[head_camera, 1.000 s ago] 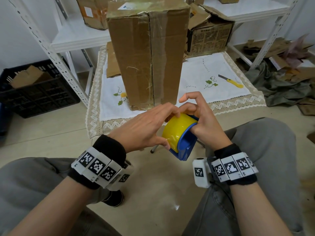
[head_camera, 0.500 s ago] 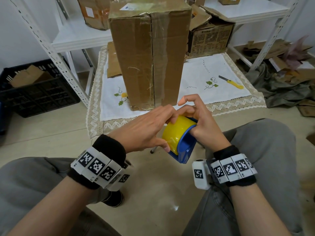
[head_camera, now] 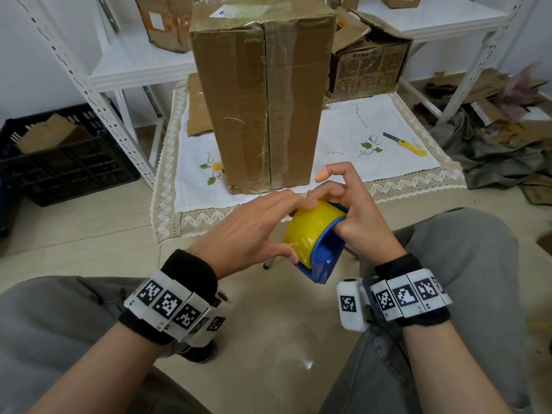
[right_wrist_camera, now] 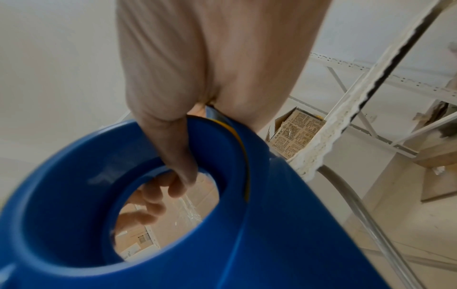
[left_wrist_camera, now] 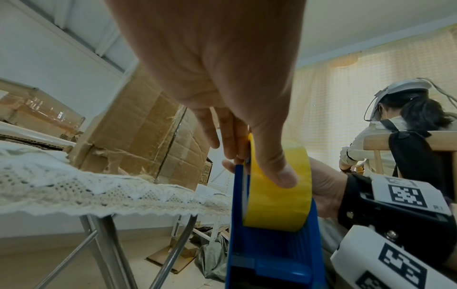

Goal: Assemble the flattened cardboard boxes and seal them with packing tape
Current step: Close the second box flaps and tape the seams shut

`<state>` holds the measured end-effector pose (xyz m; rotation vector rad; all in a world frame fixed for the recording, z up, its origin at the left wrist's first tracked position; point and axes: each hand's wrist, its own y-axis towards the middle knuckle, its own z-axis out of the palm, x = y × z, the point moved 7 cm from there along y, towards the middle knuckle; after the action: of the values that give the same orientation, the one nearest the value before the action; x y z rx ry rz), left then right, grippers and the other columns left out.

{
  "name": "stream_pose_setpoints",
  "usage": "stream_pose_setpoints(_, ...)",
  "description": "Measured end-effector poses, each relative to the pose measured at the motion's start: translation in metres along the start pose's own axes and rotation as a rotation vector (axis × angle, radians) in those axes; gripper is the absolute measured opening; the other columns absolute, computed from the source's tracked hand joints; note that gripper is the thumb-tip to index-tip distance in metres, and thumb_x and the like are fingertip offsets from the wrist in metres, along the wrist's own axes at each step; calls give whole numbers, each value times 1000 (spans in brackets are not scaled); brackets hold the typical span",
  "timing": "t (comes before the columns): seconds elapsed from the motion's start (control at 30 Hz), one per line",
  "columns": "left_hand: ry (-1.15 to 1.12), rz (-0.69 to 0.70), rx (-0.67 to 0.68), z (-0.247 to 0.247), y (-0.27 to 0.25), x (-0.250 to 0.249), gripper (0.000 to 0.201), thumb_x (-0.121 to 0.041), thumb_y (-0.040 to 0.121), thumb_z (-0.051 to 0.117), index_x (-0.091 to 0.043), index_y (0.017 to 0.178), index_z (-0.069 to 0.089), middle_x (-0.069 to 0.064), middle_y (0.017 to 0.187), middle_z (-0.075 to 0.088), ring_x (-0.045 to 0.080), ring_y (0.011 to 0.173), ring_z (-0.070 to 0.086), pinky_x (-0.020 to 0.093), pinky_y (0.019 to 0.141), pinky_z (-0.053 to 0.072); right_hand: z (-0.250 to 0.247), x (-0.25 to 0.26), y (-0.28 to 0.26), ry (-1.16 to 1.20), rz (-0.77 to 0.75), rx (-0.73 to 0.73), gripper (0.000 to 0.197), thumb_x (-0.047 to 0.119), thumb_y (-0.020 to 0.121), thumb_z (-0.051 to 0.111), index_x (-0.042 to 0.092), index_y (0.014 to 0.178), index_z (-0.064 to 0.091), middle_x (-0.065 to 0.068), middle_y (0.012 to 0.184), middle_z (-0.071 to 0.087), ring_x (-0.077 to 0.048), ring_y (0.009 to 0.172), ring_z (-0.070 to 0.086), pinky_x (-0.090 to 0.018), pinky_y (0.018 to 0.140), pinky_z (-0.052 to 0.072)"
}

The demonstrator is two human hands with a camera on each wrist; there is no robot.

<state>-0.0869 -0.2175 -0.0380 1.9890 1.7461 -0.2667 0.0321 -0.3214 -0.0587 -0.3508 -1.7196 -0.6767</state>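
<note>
Cardboard box (head_camera: 263, 94), taped down its front seam, stands upright on the cloth-covered tabletop (head_camera: 388, 150). Below its near edge, between the knees, both hands hold a blue tape dispenser (head_camera: 324, 255) carrying a yellow tape roll (head_camera: 310, 231). Right hand (head_camera: 361, 216) curls its fingers through the dispenser, index raised. Left hand (head_camera: 254, 231) pinches the roll between thumb and fingers (left_wrist_camera: 274, 160). A yellow utility knife (head_camera: 406, 144) lies right of the box.
</note>
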Motion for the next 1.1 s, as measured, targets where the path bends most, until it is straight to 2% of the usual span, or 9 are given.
stream_pose_setpoints(0.13,0,-42,-1,-3,3,0,80,-43,69,91,-23,135,51,-10,120,59,3,106,51,20,90,41,-1,-3,1,-9,4,6,67,-23,69,57,19,120,44,-17,101,72,-39,103,70,-67,93,50)
stream_pose_setpoints(0.33,-23,-105,134,-2,11,0,75,-39,69,91,-27,126,44,-17,114,48,-3,100,42,6,83,35,1,-9,1,-39,22,31,75,-30,65,51,20,121,44,-13,99,73,-36,104,70,-66,93,50)
stream_pose_setpoints(0.5,-43,-97,106,-1,8,-1,59,-36,73,90,-27,107,43,-13,106,51,5,92,43,22,76,40,-1,-5,1,-50,34,12,69,-20,65,51,24,118,44,-13,98,73,-29,99,69,-44,89,53)
stream_pose_setpoints(0.6,-76,-111,146,-6,5,2,71,-43,65,93,-35,114,42,-15,107,52,2,95,48,18,80,40,1,-5,1,-90,37,27,71,-22,65,48,25,118,44,-9,98,73,-26,98,70,-38,86,52)
stream_pose_setpoints(0.67,-147,-89,120,-16,8,0,77,-52,65,88,-40,130,48,-16,108,59,5,100,57,20,86,46,1,-7,2,-127,36,36,72,-27,67,48,23,119,44,-5,98,73,-23,100,71,-44,87,53)
stream_pose_setpoints(0.73,-162,-45,34,-28,15,0,58,-51,81,77,-34,135,62,-14,103,66,7,95,62,26,85,50,3,-7,2,-147,22,51,72,-27,67,48,22,121,43,-4,99,74,-25,101,71,-58,90,53)
stream_pose_setpoints(0.8,-89,18,-22,-33,23,0,34,-39,94,68,-24,124,74,-8,98,68,5,86,61,32,78,52,4,-5,1,-154,10,66,73,-24,65,47,22,121,43,-4,99,73,-28,101,71,-65,89,50)
stream_pose_setpoints(0.93,5,81,-28,-35,36,-3,18,-28,86,78,-17,99,83,-3,89,71,10,78,63,32,70,52,6,-2,0,-172,5,96,71,-21,61,46,19,120,42,-5,99,75,-24,103,71,-59,92,51)
stream_pose_setpoints(1.1,114,128,9,-36,42,-9,5,-22,83,84,-18,87,82,-3,80,71,13,70,63,37,63,53,8,-4,0,-187,8,117,71,-19,61,45,19,120,42,-5,100,74,-20,106,71,-46,95,52)
